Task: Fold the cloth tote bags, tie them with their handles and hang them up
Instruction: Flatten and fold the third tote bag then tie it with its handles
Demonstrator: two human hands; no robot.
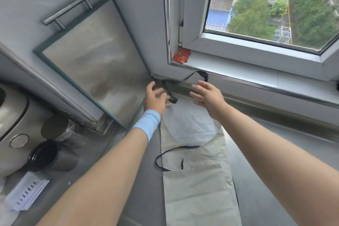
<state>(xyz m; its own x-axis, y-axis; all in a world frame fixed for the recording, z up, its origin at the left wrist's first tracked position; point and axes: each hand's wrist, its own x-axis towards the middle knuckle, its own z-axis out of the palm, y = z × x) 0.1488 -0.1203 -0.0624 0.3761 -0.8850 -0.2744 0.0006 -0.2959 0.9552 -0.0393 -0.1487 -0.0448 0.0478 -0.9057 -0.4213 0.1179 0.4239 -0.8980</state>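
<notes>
Take the window (266, 9) as your reference: white frame, daylight, trees and rooftops outside. Directly below it runs a white sill (256, 64); lower still, a grey countertop (275, 152). To its left stand a grey wall (137, 14) and a frosted glass panel (95, 57).

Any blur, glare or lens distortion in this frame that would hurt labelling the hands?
Head view: the left hand has motion-smeared fingers, so its hold on the black handle is unclear; the right hand is sharper; wide-angle bends the window frame; soft daylight, no harsh glare on the tote bag.
</notes>
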